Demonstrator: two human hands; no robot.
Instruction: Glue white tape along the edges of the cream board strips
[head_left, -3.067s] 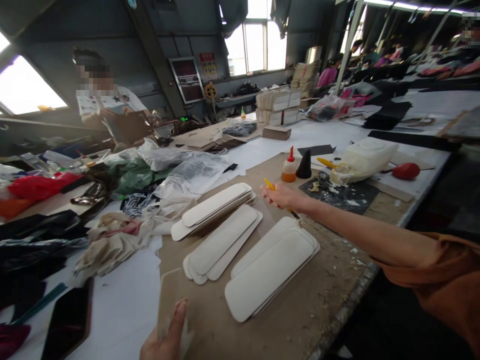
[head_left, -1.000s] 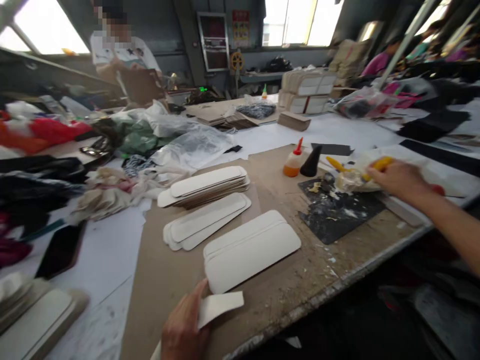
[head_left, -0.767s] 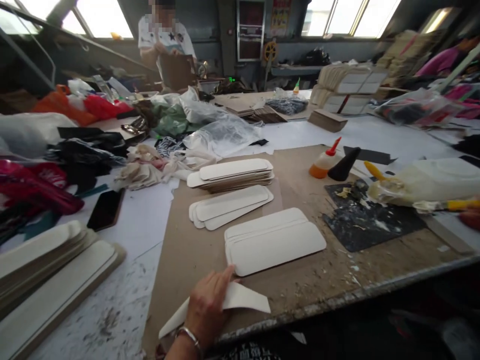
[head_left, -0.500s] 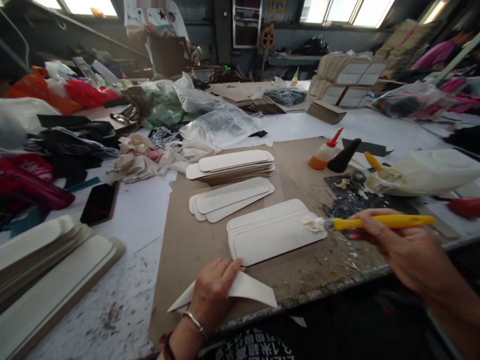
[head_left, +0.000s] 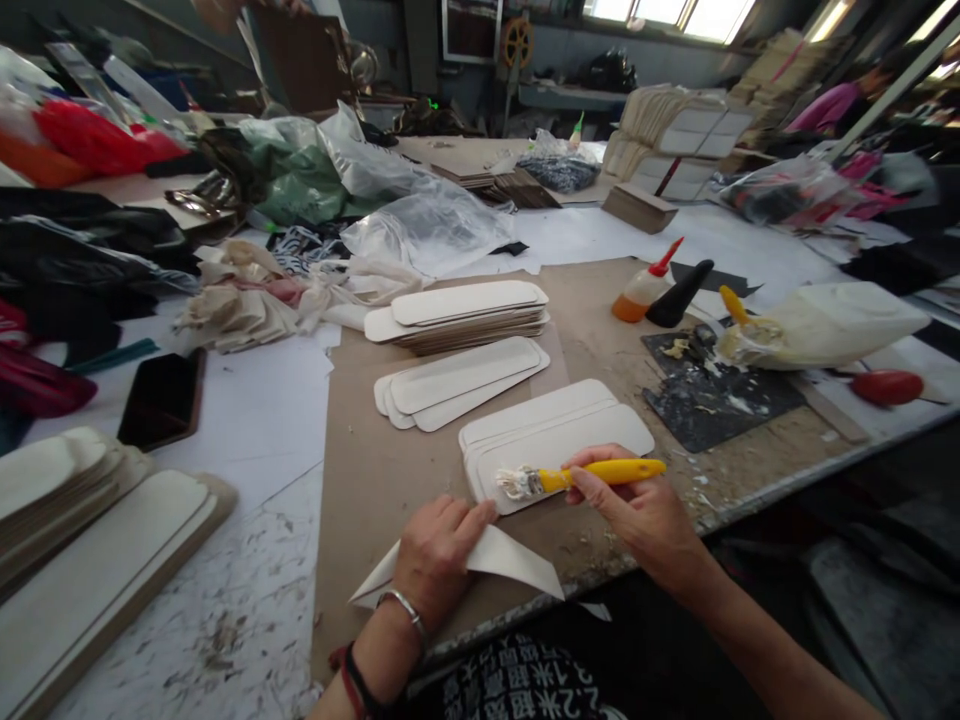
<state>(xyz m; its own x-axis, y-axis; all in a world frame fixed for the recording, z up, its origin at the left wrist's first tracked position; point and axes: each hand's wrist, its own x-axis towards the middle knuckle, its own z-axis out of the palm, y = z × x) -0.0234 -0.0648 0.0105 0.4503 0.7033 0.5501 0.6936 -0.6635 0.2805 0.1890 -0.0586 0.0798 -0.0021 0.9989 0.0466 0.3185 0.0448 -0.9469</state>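
My right hand (head_left: 637,515) grips a yellow-handled glue brush (head_left: 553,480). Its bristles, caked with pale glue, are over the near left part of the top white panel (head_left: 600,432) in a small fanned stack with rounded corners. At the stack's near left corner, the fingertips of my left hand (head_left: 442,548) rest on or beside the edge. That hand is closed over a bent, pale sheet piece (head_left: 517,560), whose two ends stick out on either side; its middle is hidden under the palm.
Behind lie a small fan of panels (head_left: 465,385) and a thicker pile (head_left: 465,305). To the right are a glue-stained black board (head_left: 712,400), a tipped plastic jug (head_left: 847,320) and a red-tipped bottle (head_left: 637,295). Leftward are a phone (head_left: 163,398) and long panel stacks (head_left: 127,560).
My right hand has carried the brush leftward across the top panel, from its right end to near its left end. My left hand stays on the bent piece. The view has shifted slightly.
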